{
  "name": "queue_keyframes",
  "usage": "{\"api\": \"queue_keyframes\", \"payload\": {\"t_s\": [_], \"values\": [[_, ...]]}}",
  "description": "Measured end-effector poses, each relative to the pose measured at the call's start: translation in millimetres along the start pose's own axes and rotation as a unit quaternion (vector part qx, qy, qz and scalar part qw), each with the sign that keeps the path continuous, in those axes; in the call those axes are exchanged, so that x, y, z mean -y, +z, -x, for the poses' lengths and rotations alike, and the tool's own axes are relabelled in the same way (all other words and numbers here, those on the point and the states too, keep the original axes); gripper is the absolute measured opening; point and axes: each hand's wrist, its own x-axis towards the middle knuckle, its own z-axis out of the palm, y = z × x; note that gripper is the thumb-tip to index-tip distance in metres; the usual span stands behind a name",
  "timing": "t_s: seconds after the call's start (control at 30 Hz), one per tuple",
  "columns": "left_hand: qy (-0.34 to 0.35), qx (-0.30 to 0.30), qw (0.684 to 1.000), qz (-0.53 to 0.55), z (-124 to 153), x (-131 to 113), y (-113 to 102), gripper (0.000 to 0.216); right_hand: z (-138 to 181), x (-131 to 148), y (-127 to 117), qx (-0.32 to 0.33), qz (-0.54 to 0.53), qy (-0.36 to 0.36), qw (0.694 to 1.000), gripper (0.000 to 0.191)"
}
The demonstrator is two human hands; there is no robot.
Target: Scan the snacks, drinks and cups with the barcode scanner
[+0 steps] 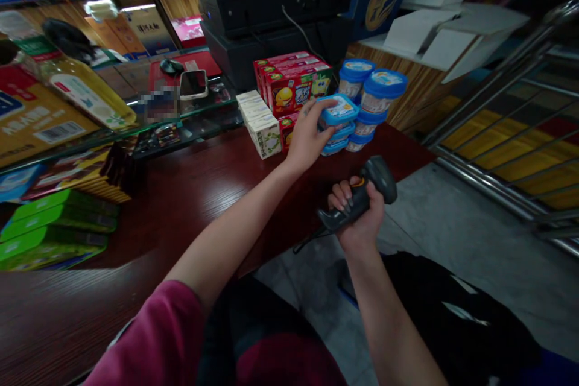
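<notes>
My left hand (pixel 310 132) is closed around the top blue-lidded tub (pixel 340 110), thumb at its near side and fingers over the lid. More such tubs sit stacked beneath it. Just right of it rise stacks of round blue-lidded tubs (pixel 383 85). Red patterned boxes (pixel 289 93) stand behind and left of my hand, beside a row of small cream cartons (pixel 260 123). Over the counter's front edge, my right hand (pixel 359 208) grips a black barcode scanner (pixel 357 202) by its handle, its head turned to the upper right.
Green packs (pixel 58 229) and yellow-brown packets lie on the dark red wooden counter (pixel 194 193) at left. An oil bottle (pixel 81 81) and a white phone (pixel 193 84) rest on the glass shelf. A black register (pixel 275 18) stands behind; a metal rack (pixel 511 163) is at right.
</notes>
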Motion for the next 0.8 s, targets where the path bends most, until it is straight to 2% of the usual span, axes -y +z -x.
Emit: {"api": "queue_keyframes", "payload": {"t_s": [0.13,0.27,0.37,0.5,0.57,0.63,0.7,0.8], "values": [[-0.051,-0.02,0.992,0.113,51.5,-38.6,-36.8,0.05,2.1,5.0,-0.6,0.023,0.051,0.038,0.998,0.026],[-0.187,-0.052,0.952,0.235,131.6,-61.9,-104.2,0.063,9.0,-5.5,7.1,0.058,0.087,0.129,0.986,0.027],[-0.29,-0.081,0.906,0.299,191.9,-69.1,-167.7,0.06,19.7,-36.5,24.2,0.089,0.101,0.222,0.966,0.022],[-0.336,-0.135,0.861,0.358,252.8,-75.8,-243.1,0.046,41.1,-100.4,59.6,0.14,0.108,0.352,0.919,0.02],[-0.336,-0.169,0.844,0.382,272.3,-78.4,-269.3,0.036,52.6,-131.5,77.5,0.165,0.115,0.402,0.893,0.022],[-0.336,-0.208,0.824,0.406,284.2,-80.3,-286.9,0.029,62.3,-155.9,91.6,0.189,0.128,0.434,0.871,0.024],[-0.343,-0.238,0.799,0.433,289.2,-82.2,-297.1,0.031,68.9,-171.8,100.4,0.207,0.143,0.453,0.855,0.026],[-0.335,-0.252,0.772,0.477,287.7,-86.3,-303.1,0.044,73.0,-180.9,105.0,0.216,0.162,0.465,0.843,0.027]]}}
